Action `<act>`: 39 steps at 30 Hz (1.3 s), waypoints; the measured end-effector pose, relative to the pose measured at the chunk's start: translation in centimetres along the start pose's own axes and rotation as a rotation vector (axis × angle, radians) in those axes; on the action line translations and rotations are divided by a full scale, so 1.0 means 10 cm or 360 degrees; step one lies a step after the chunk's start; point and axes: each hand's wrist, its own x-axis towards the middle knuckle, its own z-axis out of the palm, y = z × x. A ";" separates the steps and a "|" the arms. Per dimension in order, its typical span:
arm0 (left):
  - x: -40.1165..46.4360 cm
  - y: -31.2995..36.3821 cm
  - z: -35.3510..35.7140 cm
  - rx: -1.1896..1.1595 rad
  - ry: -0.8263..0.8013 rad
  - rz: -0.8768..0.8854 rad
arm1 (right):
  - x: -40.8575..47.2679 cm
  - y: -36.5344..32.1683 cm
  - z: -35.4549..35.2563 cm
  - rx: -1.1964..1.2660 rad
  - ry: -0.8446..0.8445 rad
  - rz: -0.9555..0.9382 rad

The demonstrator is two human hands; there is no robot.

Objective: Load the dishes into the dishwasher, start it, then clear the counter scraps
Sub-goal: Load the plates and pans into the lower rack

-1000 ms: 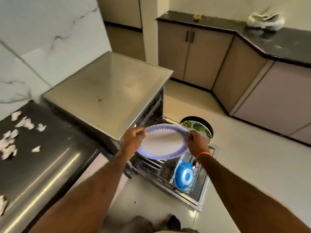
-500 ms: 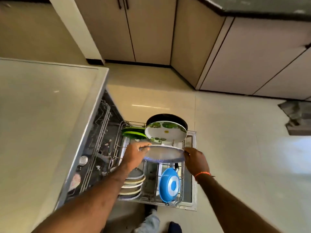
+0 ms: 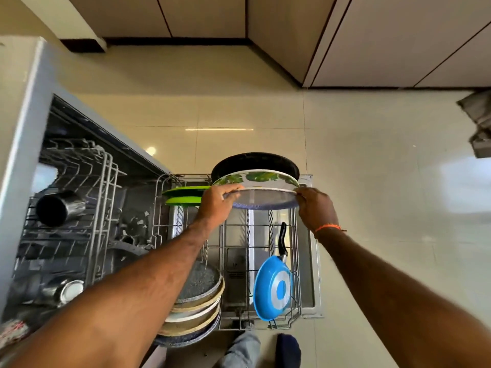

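Loading step, well short of starting the machine. Blue-rimmed plate (image 3: 263,201) pinched at opposite edges by left hand (image 3: 216,204) and right hand (image 3: 316,208), held nearly edge-on over the pulled-out lower rack (image 3: 296,312), just in front of the leaf-patterned plate (image 3: 255,179) and black pan (image 3: 255,162). Next, by judgement: tipped upright and lowered between free tines, clear of the blue pan (image 3: 273,288).
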 end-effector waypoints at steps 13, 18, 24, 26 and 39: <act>0.07 -0.12 0.04 0.0169 0.0060 -0.0081 | 0.11 0.00 0.33 0.0156 -0.0102 0.0299; -0.34 0.15 -0.15 0.0316 -0.0039 -0.0192 | -0.22 -0.24 0.08 -0.0035 -0.0323 0.0087; -1.06 0.62 -0.29 0.0394 -0.0148 -0.0406 | -0.59 -0.54 -0.46 -0.0112 -0.0518 -0.0082; -1.31 0.82 -0.29 0.0403 -0.0161 -0.0515 | -0.70 -0.60 -0.66 -0.0122 -0.0550 -0.0153; -3.47 2.00 0.18 0.0125 0.0419 -0.0904 | -1.41 -0.87 -1.92 -0.0562 -0.0827 -0.1078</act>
